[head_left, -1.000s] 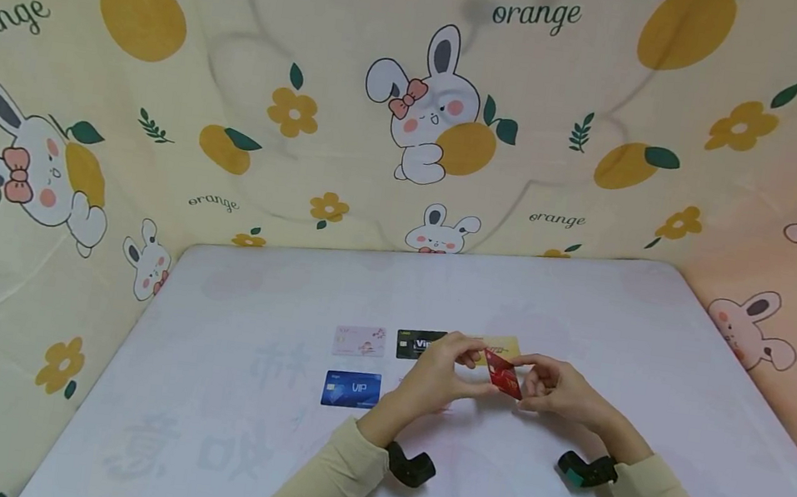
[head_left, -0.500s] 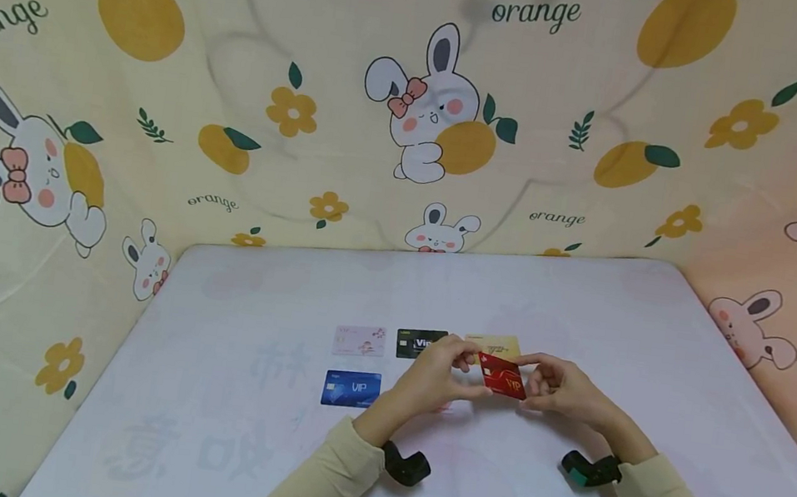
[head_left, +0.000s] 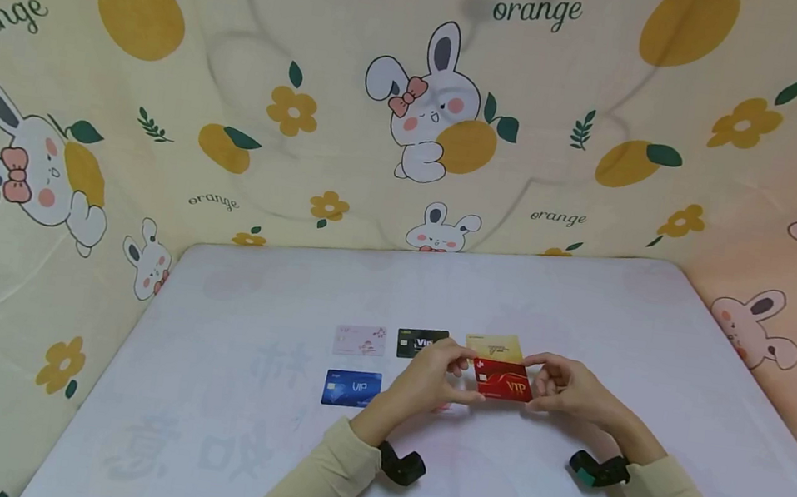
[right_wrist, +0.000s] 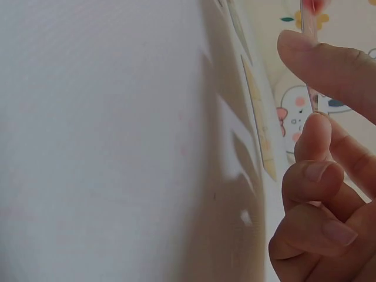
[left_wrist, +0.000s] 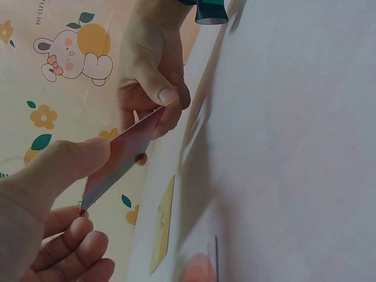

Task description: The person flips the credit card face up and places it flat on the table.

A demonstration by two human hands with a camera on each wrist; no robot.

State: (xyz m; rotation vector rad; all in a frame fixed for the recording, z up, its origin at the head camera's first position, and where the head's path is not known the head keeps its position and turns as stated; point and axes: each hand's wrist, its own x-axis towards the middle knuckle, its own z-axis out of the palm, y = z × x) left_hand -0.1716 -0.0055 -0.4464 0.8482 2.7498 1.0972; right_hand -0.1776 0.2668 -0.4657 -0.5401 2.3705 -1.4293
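Pinching a red card (head_left: 503, 381) from both ends, the left hand (head_left: 430, 379) and right hand (head_left: 571, 390) hold it just above the counter (head_left: 585, 323), slightly below the middle of the head view. Each grip is clenched on the card, thumb on top and fingers beneath; the left wrist view shows the card (left_wrist: 120, 158) edge-on between the two thumbs. Just beyond it, toward the upper middle, a gold card (head_left: 495, 346) lies flat, with a black card (head_left: 420, 343) and a pale pink card (head_left: 359, 340) in a row to its left. A blue card (head_left: 351, 388) lies nearer, left of the left hand. Behind the counter hangs a cloth (head_left: 237, 93) printed with rabbits and oranges.
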